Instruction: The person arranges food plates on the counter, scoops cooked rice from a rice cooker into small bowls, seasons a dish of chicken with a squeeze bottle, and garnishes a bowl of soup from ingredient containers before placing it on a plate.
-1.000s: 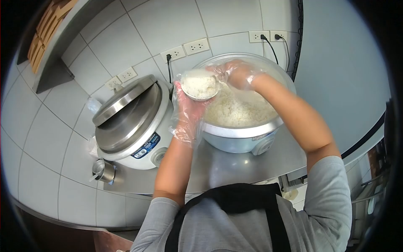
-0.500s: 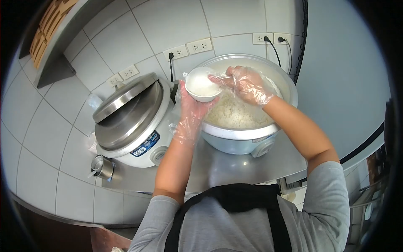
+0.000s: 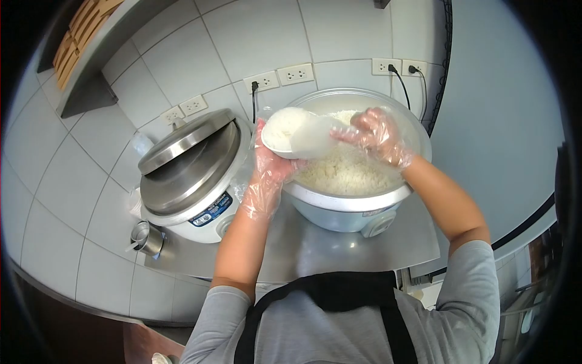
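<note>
My left hand (image 3: 271, 167), in a clear plastic glove, is wrapped round a small white bowl (image 3: 277, 144) and holds it up at the left rim of a large rice cooker. White rice (image 3: 288, 125) fills the bowl. My right hand (image 3: 377, 136), gloved the same way, grips a pale rice paddle (image 3: 314, 137) whose rounded blade, blurred by motion, overlaps the bowl's right side. Whether blade and bowl touch, I cannot tell. Below both hands lies cooked rice (image 3: 348, 173) inside the open rice cooker (image 3: 339, 213).
A second rice cooker (image 3: 188, 176) stands to the left with its steel lid tilted. A metal cup (image 3: 147, 238) with a utensil sits beside it on the steel counter (image 3: 303, 249). Plugged cords run from wall sockets (image 3: 260, 80). A grey panel (image 3: 497, 121) borders the right.
The paddle blade has shifted right from over the bowl's rice to its right side, and my right hand has moved right with it. The bowl is tilted more. The whole view has shifted slightly.
</note>
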{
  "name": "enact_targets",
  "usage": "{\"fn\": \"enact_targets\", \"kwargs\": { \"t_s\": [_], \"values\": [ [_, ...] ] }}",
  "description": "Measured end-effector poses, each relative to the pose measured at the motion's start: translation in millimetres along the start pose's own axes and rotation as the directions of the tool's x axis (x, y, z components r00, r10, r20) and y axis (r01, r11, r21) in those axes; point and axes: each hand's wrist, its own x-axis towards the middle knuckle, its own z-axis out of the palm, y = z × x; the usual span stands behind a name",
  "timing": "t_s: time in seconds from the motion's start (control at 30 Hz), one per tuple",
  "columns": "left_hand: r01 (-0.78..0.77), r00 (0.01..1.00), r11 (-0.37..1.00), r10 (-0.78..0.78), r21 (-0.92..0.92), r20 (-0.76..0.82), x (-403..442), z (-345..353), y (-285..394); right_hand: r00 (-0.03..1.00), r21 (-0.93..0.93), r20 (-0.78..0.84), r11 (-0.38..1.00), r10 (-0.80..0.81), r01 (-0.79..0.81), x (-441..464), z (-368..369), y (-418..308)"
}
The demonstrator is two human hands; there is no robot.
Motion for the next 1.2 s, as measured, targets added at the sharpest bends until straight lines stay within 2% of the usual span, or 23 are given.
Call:
{"fn": "enact_targets", "kwargs": {
  "t_s": [0.03, 0.13, 0.17, 0.27, 0.3, 0.37, 0.43, 0.5, 0.57, 0.67, 0.77, 0.87, 0.97, 1.03, 1.13, 1.2],
  "values": [
    [0.058, 0.997, 0.998, -0.059, 0.031, 0.04, 0, -6, 1, 0.999, 0.015, -0.022, 0.999, 0.035, -0.035, 5, 2, 4],
    [0.067, 0.982, 0.995, -0.08, 0.08, 0.172, 3, -13, -3, 0.993, 0.118, -0.054, 0.988, 0.102, -0.095, 23, 0, 12],
    [0.058, 0.986, 0.995, -0.069, 0.08, 0.15, 2, -10, -5, 0.992, 0.158, -0.06, 0.982, 0.115, -0.105, 27, -1, 14],
    [0.039, 0.995, 0.997, -0.046, 0.071, 0.092, 0, -2, -8, 0.998, 0.197, 0.055, 0.979, 0.04, -0.05, 27, 7, 12],
    [0.04, 0.996, 0.997, -0.045, 0.059, 0.08, 0, -1, -8, 0.997, 0.247, 0.027, 0.966, 0.069, -0.073, 30, 4, 15],
    [0.008, 0.998, 0.997, -0.013, 0.081, 0.057, 1, -1, -7, 0.991, 0.355, -0.019, 0.928, 0.132, -0.117, 37, -6, 20],
    [-0.06, 0.998, 0.987, 0.054, 0.15, 0.045, 1, -3, -5, 0.991, 0.571, 0.034, 0.811, 0.133, -0.128, 39, -4, 17],
    [-0.028, 0.998, 0.995, 0.022, 0.091, 0.064, -1, -6, -4, 0.995, 0.579, 0.027, 0.81, 0.096, -0.093, 38, 2, 17],
    [-0.013, 0.997, 0.998, 0.008, 0.065, 0.077, -6, -3, -7, 1.0, 0.378, -0.025, 0.926, 0.019, -0.008, 34, 12, 20],
    [-0.032, 0.993, 0.996, 0.022, 0.086, 0.116, -13, 2, -9, 0.995, 0.309, -0.051, 0.946, -0.09, 0.101, 38, 10, 21],
    [-0.035, 0.987, 0.996, 0.022, 0.084, 0.158, -17, -4, -8, 0.99, 0.415, -0.131, 0.903, -0.058, 0.108, 43, 2, 21],
    [-0.068, 0.993, 0.997, 0.064, 0.035, 0.096, -28, 3, -10, 0.958, 0.352, -0.243, 0.907, -0.149, 0.23, 41, -3, 15],
    [-0.123, 0.992, 0.992, 0.123, 0.025, 0.016, -38, 9, -16, 0.926, 0.063, -0.201, 0.94, -0.318, 0.336, 36, -3, 17],
    [-0.164, 0.986, 0.986, 0.165, 0.042, -0.014, -44, 11, -20, 0.936, 0.146, -0.252, 0.946, -0.247, 0.289, 39, -4, 18],
    [-0.149, 0.986, 0.989, 0.147, 0.023, 0.073, -50, 10, -23, 0.926, 0.235, -0.342, 0.94, -0.156, 0.245, 43, 1, 19],
    [-0.195, 0.981, 0.977, 0.195, 0.088, 0.002, -55, 12, -29, 0.924, 0.264, -0.348, 0.929, -0.158, 0.259, 44, 7, 20]
  ]
}}
